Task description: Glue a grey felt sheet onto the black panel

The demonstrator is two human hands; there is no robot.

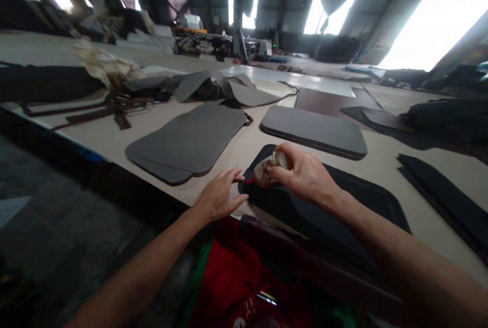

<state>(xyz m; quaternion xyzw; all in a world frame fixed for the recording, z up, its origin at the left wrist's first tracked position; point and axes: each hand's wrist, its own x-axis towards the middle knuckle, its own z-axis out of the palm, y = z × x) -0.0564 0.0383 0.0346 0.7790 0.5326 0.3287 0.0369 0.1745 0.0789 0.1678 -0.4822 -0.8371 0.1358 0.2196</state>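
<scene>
My right hand (305,173) is closed round a small, stained squeeze bottle (263,171) with a red nozzle tip. The bottle is tilted, its tip pointing left and down at the left end of a black rounded panel (343,216). My left hand (219,196) is at that same end of the panel, its thumb and forefinger apart at the edge. Whether a small thing lies between its other fingers is too blurred to make out. The panel lies flat along the near table edge, partly covered by my right forearm.
Grey rounded panels (190,140) lie to the left, and a neat stack of grey panels (314,129) sits behind the black one. Dark strips (446,196) are at the right. Loose grey sheets (232,89) and brown scraps (122,117) lie farther back on the table (244,145).
</scene>
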